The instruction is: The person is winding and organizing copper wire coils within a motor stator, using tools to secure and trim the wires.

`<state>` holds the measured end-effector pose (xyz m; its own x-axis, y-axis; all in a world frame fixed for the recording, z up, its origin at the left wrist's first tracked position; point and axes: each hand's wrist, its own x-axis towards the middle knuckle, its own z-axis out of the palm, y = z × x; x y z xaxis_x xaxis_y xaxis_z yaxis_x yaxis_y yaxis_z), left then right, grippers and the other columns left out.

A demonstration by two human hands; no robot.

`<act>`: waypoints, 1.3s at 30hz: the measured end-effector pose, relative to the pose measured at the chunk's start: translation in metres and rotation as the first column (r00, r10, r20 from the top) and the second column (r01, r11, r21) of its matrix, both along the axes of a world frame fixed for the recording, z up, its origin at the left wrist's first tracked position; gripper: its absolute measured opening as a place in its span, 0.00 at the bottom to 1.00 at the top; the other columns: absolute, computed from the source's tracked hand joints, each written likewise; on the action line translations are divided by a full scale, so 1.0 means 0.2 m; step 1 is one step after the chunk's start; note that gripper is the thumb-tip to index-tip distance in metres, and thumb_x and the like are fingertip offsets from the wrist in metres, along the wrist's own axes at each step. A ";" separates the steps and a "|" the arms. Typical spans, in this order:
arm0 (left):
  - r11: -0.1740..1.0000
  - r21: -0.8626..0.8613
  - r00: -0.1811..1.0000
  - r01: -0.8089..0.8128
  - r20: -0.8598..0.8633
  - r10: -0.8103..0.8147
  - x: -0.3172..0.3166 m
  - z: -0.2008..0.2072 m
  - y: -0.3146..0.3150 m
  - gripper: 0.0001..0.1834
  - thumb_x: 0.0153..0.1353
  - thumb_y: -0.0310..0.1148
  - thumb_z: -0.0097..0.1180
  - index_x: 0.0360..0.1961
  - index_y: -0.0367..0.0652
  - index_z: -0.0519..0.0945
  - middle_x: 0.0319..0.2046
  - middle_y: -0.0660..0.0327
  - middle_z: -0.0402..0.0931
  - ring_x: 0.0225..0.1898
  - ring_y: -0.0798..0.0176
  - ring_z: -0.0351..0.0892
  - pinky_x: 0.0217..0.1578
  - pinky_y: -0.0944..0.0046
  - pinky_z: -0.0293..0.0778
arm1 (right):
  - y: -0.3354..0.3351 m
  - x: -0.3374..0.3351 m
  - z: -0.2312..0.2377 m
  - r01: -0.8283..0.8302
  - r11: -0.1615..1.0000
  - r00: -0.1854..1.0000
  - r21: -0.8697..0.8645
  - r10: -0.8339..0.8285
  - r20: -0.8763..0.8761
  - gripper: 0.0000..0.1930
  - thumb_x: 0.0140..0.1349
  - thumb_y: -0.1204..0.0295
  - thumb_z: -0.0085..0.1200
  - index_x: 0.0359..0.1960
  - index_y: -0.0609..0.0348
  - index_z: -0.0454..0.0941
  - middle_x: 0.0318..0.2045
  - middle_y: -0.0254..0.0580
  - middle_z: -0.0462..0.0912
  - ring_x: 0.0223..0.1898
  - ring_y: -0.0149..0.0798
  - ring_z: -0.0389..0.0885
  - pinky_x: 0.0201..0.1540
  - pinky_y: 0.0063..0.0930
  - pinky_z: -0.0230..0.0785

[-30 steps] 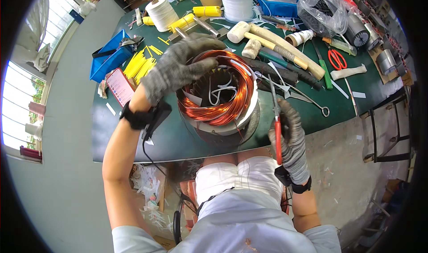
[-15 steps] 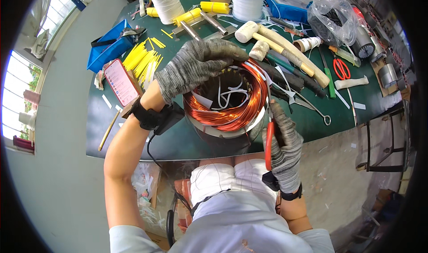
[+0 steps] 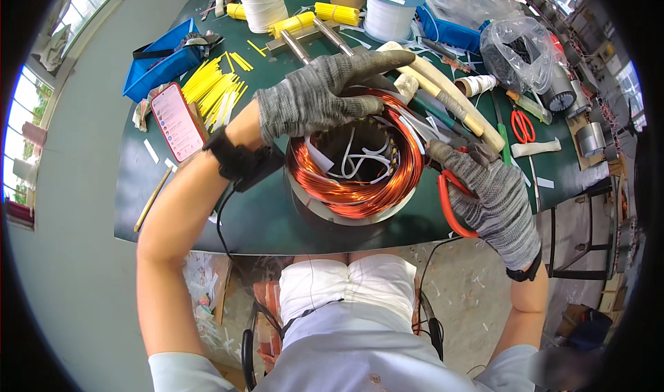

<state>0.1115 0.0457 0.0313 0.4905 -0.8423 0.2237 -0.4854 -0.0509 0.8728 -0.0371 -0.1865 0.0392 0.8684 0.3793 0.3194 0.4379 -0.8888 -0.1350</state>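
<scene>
Green tabletop (image 3: 263,231) spreads before me, with yellow strips (image 3: 211,95) and a phone (image 3: 178,124) at left and the copper coil (image 3: 353,202) near its front edge. My left hand (image 3: 311,96) stretches over the coil's far side, thumb spread from the fingers, though I cannot tell if it touches; my right hand (image 3: 496,202) grips red-handled scissors (image 3: 447,207) just right of the coil

view: head, left one of a side-by-side pair, wide fisheye. position: on the person's head, above and behind both hands. facing: downward and ahead, upright, unmirrored. range: near; left hand (image 3: 325,95) and right hand (image 3: 492,195) wholly in frame. coverage: table (image 3: 252,219) beneath and beyond the hands, lap (image 3: 348,281) nearer than them, window (image 3: 29,112) well left of the left hand. edges: curved, dark at the rim.
</scene>
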 end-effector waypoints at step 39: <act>0.629 -0.243 0.243 -0.738 0.775 0.584 -0.66 -0.20 -0.23 0.23 0.49 0.33 0.49 0.48 0.39 0.72 0.21 0.63 0.67 0.22 0.65 0.69 0.23 0.62 0.64 | 0.20 0.37 0.49 -0.263 0.419 0.942 -0.869 0.306 -0.137 0.14 0.60 0.56 0.47 0.46 0.38 0.77 0.30 0.37 0.75 0.23 0.35 0.76 0.20 0.26 0.68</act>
